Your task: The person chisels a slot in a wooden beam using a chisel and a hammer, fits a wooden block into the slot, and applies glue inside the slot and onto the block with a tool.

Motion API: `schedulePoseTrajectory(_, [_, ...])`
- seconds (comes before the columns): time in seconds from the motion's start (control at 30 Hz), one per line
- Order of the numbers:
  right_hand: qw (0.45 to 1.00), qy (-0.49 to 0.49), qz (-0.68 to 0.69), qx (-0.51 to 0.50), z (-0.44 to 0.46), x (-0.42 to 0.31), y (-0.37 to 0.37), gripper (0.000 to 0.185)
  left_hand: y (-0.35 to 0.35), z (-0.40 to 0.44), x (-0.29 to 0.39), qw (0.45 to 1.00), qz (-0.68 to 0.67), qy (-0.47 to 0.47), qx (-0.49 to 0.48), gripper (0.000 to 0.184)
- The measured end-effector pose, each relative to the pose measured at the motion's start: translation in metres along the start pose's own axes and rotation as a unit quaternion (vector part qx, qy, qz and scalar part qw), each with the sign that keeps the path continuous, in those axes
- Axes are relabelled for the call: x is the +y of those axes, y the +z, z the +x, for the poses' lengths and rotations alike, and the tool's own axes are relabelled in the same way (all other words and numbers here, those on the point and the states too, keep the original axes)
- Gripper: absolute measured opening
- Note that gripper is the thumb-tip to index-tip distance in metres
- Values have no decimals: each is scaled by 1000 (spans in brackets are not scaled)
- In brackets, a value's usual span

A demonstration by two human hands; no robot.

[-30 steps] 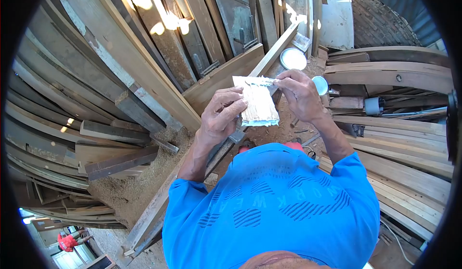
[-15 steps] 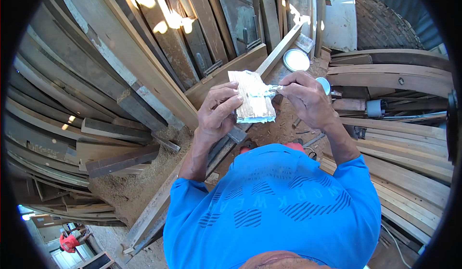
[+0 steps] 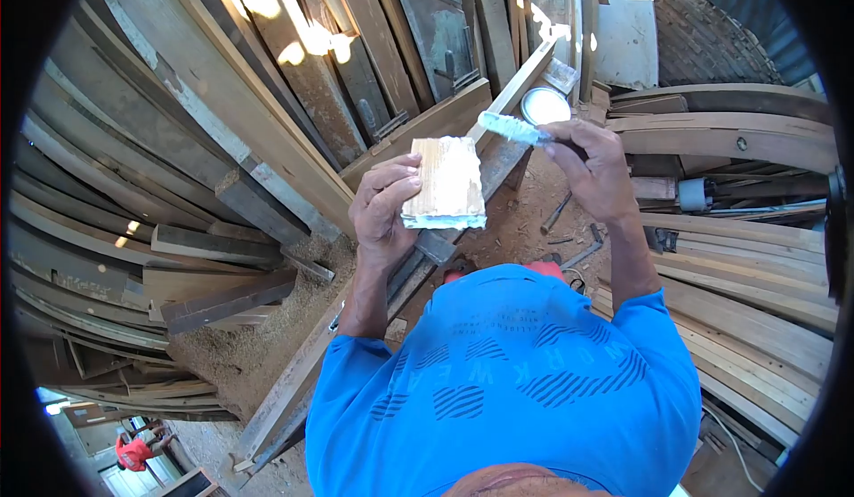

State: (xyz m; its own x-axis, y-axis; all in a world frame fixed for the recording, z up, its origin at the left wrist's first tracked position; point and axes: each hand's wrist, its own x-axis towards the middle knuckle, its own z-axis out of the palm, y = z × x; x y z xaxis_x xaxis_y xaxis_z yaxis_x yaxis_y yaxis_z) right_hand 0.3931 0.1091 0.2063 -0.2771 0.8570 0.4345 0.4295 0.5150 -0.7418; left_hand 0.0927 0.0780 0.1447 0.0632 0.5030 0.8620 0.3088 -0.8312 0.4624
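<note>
My left hand (image 3: 387,208) grips a short wooden block (image 3: 445,181) by its left edge, fingers over the top face. White paste or paint covers much of that face, and the front edge is coated too. Up and to the right, my right hand (image 3: 594,163) pinches a small brush-like tool (image 3: 511,129) whose long end is thick with white; its exact kind is unclear. The tool is apart from the block, pointing left above it. Just behind the tool sits a round white container or lid (image 3: 544,105).
A long timber beam (image 3: 294,381) runs diagonally below my hands. Boards (image 3: 205,96) lean and lie stacked on the left, with more planks (image 3: 747,301) on the right. Sawdust (image 3: 231,355) covers the ground. A person in red (image 3: 133,452) is at far lower left.
The white-coated tool has lifted off the block and moved up, my right hand shifting slightly right. My left hand has carried the block a little to the left.
</note>
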Motion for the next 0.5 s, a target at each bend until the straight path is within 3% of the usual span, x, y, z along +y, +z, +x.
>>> schedulePoseTrajectory(0.17, [997,-51,-32,-55,2,-7,9,28,1,5,1,998,27,41,-38,35])
schedulePoseTrajectory(0.37, [983,29,43,-175,-1,-20,2,28,2,6,-3,996,47,39,-58,44])
schedulePoseTrajectory(0.47, [976,24,66,-206,-8,-30,-2,27,3,1,-8,996,50,33,-59,46])
schedulePoseTrajectory(0.5, [976,-29,75,-200,-11,-29,-2,27,3,-1,-10,997,56,34,-52,46])
